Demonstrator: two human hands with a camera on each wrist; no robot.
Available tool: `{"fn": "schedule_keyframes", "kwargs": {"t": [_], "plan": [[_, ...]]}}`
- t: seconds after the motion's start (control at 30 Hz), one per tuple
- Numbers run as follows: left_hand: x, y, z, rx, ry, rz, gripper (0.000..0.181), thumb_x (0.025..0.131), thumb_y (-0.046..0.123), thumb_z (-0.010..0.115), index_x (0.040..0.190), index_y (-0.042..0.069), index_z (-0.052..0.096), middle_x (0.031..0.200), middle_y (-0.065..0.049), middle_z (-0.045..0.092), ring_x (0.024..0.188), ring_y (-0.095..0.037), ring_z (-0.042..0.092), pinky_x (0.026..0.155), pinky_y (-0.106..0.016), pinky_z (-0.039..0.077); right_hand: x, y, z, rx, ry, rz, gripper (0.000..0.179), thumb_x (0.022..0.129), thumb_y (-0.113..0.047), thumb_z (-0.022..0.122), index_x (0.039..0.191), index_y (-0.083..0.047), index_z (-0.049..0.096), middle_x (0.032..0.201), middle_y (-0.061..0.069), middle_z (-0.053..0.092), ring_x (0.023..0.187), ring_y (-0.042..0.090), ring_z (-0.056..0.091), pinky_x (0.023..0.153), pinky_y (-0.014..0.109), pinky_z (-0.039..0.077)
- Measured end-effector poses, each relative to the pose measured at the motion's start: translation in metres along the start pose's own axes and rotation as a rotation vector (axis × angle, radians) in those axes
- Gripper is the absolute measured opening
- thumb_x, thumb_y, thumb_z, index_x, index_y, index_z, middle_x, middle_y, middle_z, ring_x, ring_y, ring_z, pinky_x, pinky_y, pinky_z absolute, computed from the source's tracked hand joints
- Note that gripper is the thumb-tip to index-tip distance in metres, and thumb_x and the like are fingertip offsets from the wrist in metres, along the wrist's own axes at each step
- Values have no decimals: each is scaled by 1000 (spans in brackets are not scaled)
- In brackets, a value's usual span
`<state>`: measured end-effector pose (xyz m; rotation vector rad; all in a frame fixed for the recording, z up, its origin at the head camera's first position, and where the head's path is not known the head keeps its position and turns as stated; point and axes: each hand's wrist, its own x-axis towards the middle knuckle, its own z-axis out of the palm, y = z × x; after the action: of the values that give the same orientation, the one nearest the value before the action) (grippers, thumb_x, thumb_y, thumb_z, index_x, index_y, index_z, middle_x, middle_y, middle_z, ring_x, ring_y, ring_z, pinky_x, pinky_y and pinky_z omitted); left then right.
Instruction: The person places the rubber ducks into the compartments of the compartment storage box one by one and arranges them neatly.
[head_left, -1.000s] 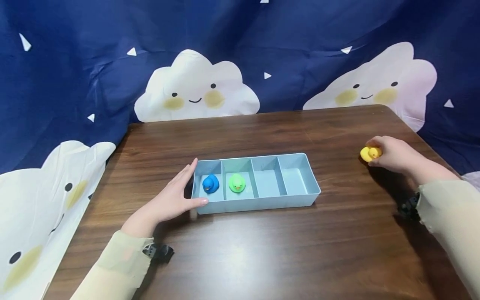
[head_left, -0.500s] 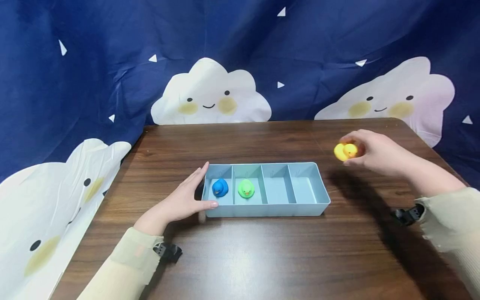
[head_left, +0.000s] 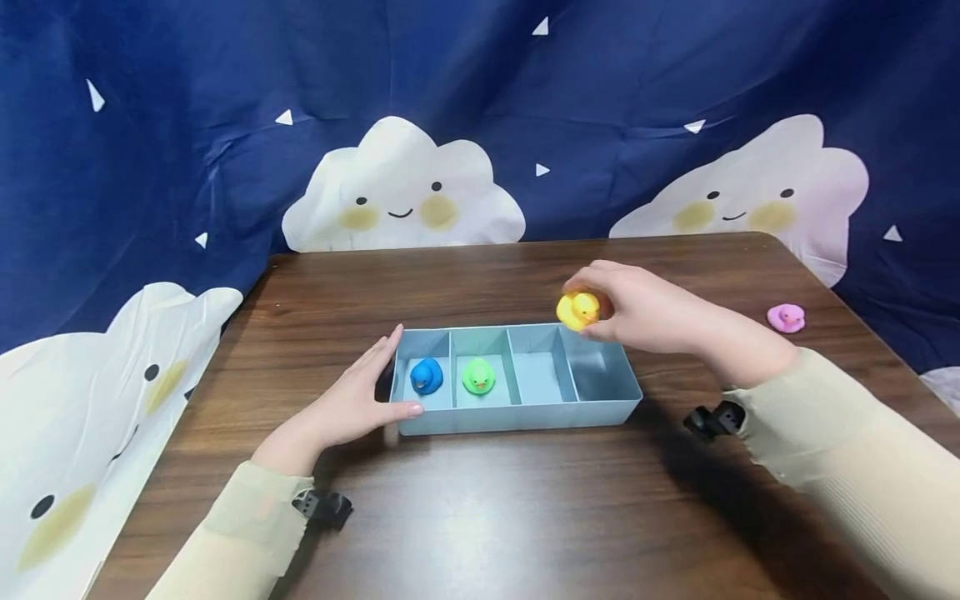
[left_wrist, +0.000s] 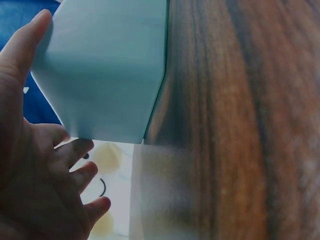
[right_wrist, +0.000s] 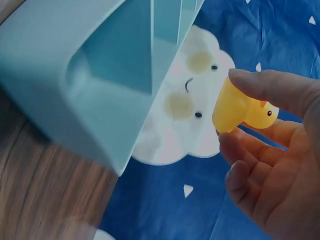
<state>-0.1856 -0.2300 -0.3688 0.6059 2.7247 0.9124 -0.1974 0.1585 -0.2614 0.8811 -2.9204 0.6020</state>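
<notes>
Crossing the table [head_left: 555, 492] from its right side toward the blue tray [head_left: 517, 417], where the left hand [head_left: 348, 407] touches with fingers wide, the right hand [head_left: 648, 308] has brought the yellow duck [head_left: 576, 312], pinched in the air near the back rim, so this carrying seems almost complete.

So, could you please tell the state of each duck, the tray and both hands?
Tray: flat on the table
Blue duck: upright, in the leftmost compartment
Green duck: upright, second compartment from left
Yellow duck: held off the table
Pink duck: upright on the table
Left hand: spread, touching the tray's left end
Right hand: pinching the yellow duck
</notes>
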Motion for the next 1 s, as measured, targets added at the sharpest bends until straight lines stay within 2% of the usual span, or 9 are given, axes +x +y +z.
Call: {"fn": "schedule_keyframes", "kwargs": {"t": [0.2,0.43,0.73,1.0], "plan": [[0,3,-3,-8,-1,6,110,80,60,74,160,31,4,163,-12,12,149,-31,11,113,-58,19,13,-15,10,16,-50,6,41,79,-10,82,116,-12,65,99,1,59,85,23,55,74,36,45],[-1,3,-3,-3,7,16,109,81,58,74,160,28,5,163,-15,14,148,-34,11,113,-59,18,18,-23,23,36,-102,25,37,80,-10,82,111,-15,62,101,1,60,89,24,57,78,37,47],[-2,4,-2,-12,1,9,109,81,57,75,160,28,5,163,-13,13,149,-31,10,114,-58,18,17,-23,34,45,-73,24,36,77,-8,84,104,-16,61,97,0,60,88,23,55,77,35,46],[-3,4,-2,-11,6,15,110,81,57,75,160,28,5,163,-14,13,149,-32,10,113,-58,19,16,-22,39,40,-55,37,36,78,-10,85,105,-15,62,96,1,61,87,23,55,77,36,46]]}}
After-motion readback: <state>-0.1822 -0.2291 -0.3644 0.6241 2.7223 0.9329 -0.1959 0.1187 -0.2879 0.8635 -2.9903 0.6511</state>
